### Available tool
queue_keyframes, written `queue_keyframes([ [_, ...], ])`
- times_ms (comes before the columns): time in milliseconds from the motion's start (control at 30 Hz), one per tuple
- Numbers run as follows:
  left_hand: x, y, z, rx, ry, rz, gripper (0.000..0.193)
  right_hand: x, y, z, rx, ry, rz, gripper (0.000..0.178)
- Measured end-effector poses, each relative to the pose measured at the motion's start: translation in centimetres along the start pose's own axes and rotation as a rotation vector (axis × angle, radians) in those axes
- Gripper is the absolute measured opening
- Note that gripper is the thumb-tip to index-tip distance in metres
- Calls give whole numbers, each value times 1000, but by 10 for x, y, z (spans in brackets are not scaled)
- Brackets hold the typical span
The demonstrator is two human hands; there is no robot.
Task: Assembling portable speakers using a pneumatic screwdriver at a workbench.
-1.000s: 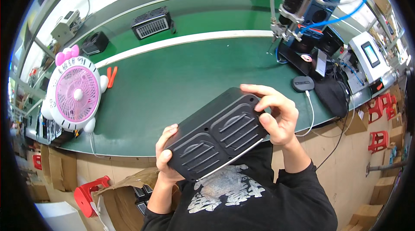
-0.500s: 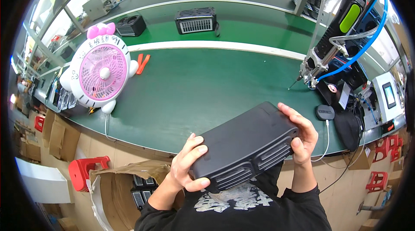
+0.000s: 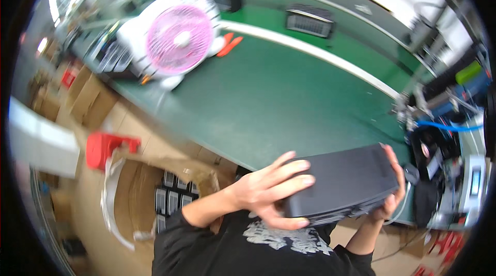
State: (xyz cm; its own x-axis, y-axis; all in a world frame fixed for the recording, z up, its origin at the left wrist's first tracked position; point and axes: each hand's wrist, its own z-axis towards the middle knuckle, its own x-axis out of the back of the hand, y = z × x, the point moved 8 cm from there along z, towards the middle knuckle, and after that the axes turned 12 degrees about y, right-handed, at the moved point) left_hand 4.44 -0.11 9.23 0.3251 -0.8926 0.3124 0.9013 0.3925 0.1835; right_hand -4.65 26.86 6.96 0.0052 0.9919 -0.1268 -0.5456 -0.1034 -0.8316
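Between my two hands is a black rectangular plastic housing (image 3: 343,180), held over the table's front edge close to my body. Its smooth broad face is up, and the ribbed side toward me is blurred. My left hand (image 3: 274,191) grips the left end, fingers over the top face and thumb at the lower near corner. At the other end my right hand (image 3: 393,191) is closed round the short side, its fingers partly hidden by the housing.
A pink and white fan (image 3: 178,41) and an orange-handled tool (image 3: 230,45) stand on the green table (image 3: 289,95). An electric screwdriver (image 3: 439,87) is at right. Below left, an open cardboard box (image 3: 129,198) holds several black units (image 3: 173,198), beside a red stool (image 3: 101,149).
The view has swung and tilted, so the table and fan sit further right and the open box shows more. The housing stays in both hands, its long side now closer to level in the picture.
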Motion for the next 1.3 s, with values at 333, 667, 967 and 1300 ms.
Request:
queue_keyframes([
  [333, 62, 34, -43, 73, 166, 277, 61, -97, 11, -20, -249, -120, 24, 82],
  [667, 253, 150, -257, 1113, 1032, 404, 111, -180, 28, -77, -184, -724, 354, 102],
  [967, 280, 179, -559, 1763, 1567, 25, 59, -194, 27, -83, -206, -906, 266, 76],
  [1300, 102, 101, -678, 1977, 1624, -462, 56, -206, 40, -99, -270, -910, -49, 65],
])
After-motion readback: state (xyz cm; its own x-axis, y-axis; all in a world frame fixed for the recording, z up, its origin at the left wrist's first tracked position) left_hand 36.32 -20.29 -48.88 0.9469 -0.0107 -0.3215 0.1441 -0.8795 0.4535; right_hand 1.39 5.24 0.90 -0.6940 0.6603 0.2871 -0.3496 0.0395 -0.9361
